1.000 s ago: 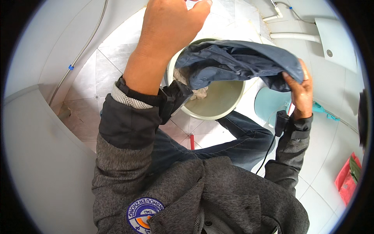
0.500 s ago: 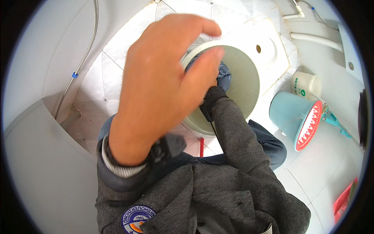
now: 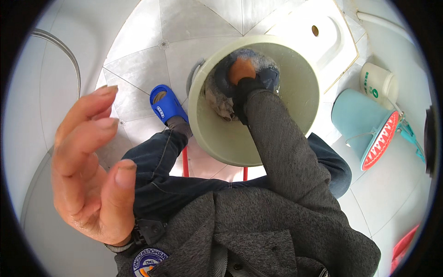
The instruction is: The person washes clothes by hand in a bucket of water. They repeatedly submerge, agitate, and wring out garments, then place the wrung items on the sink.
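My left hand point(image 3: 90, 171) is raised at the left, away from the basin, with its fingers apart and slightly curled and nothing in them. The skin looks wet. Inside a large pale green basin point(image 3: 297, 99), my right hand point(image 3: 242, 69) is pushed into a wet dark blue cloth point(image 3: 267, 77). Only the back of that hand shows; its fingers are hidden in the fabric. A greyish, lighter cloth point(image 3: 220, 104) lies beside it against the basin's left wall. Suds and water surround both cloths.
A blue slipper point(image 3: 168, 105) on my foot stands left of the basin. To the right, a light blue bucket point(image 3: 355, 115) with a red toothed rim lies tipped near a white bucket point(image 3: 378, 85). A white squat toilet point(image 3: 330, 27) is beyond the basin. A hose point(image 3: 69, 55) hangs at the left.
My left hand has swung from above the basin down to the far left, uncovering the basin. My right hand stays in the basin. The view has shifted, bringing the slipper into sight.
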Available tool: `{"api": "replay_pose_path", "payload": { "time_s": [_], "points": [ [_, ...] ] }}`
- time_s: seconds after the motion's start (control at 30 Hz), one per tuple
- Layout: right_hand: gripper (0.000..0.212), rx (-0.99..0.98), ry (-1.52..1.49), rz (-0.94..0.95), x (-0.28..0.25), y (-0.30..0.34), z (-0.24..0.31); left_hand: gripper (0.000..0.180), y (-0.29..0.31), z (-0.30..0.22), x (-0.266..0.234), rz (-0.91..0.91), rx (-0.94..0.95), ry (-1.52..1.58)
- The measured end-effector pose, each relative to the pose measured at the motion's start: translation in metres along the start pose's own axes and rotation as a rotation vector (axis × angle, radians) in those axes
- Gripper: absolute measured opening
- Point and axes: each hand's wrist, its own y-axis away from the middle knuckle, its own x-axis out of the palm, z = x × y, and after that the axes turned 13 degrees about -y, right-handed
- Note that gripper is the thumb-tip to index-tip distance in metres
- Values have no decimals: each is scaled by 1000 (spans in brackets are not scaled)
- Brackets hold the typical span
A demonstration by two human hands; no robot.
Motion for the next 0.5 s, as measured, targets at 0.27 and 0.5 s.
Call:
{"api": "replay_pose_path", "payload": {
  "time_s": [0.27,0.5],
  "points": [
    [45,-86,70,349,-38,-18,7,17,-29,-22,46,-227,246,-13],
    [66,-243,60,179,-136,108,14,15,-25,-24,36,-483,278,195]
  ]
}}
